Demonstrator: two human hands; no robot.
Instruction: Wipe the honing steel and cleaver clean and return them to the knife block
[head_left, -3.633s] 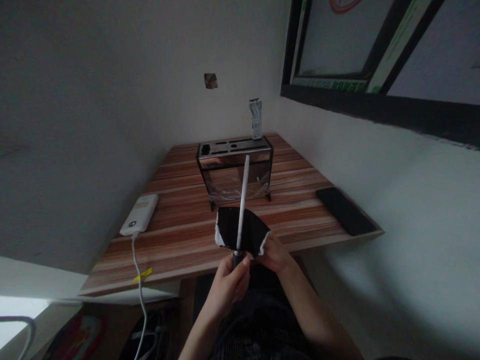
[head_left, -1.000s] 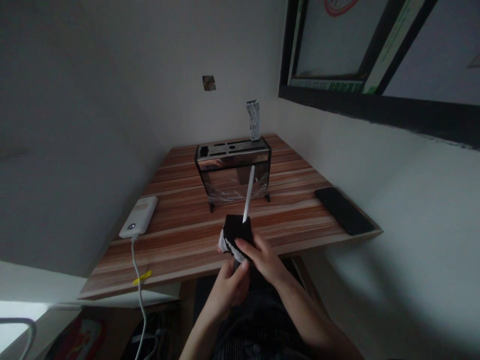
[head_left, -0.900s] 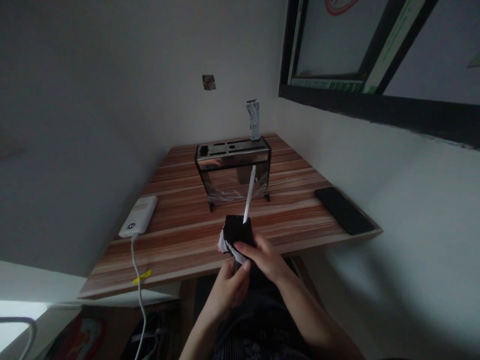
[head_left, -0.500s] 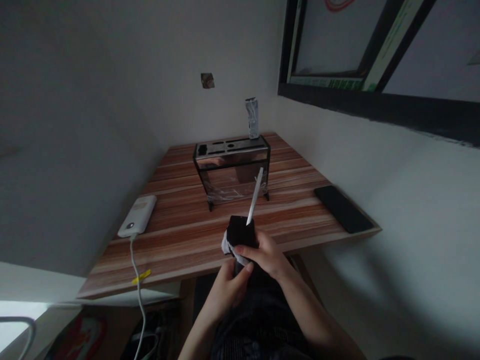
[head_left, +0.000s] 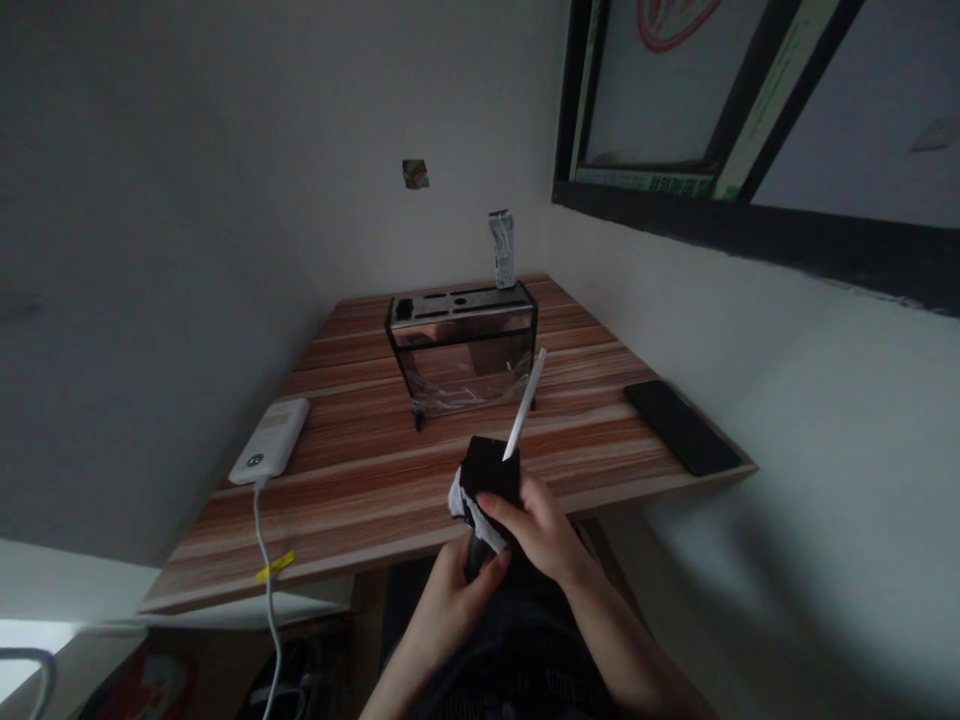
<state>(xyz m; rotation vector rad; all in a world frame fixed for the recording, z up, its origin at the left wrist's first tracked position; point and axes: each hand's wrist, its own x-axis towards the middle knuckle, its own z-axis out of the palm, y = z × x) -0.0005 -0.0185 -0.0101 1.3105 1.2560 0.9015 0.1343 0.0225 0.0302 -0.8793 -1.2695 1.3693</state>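
Near the table's front edge, my right hand (head_left: 544, 525) is closed round a black pad or folded cloth (head_left: 484, 468), its thumb pressed on the front. White cloth (head_left: 456, 496) shows along its left and lower side. From behind the pad's top, a long narrow pale blade or rod (head_left: 525, 404) sticks up, leaning right. Just below, my left hand (head_left: 457, 590) is closed round a dark handle (head_left: 475, 556), its thumb touching the white cloth's lower end. The pad hides whether handle and blade are one piece.
A slotted knife block (head_left: 465, 330) with clear sides stands beyond my hands, a silvery wrapped upright piece (head_left: 503, 250) at its right end. A white power bank (head_left: 271, 440) with a cable (head_left: 264, 560) lies left, a black phone (head_left: 682, 427) right. Walls border the wooden table (head_left: 360, 420).
Both hands, with the pad and the blade, have shifted slightly right and down in view. The blade leans more to the right. Both hands keep their hold.
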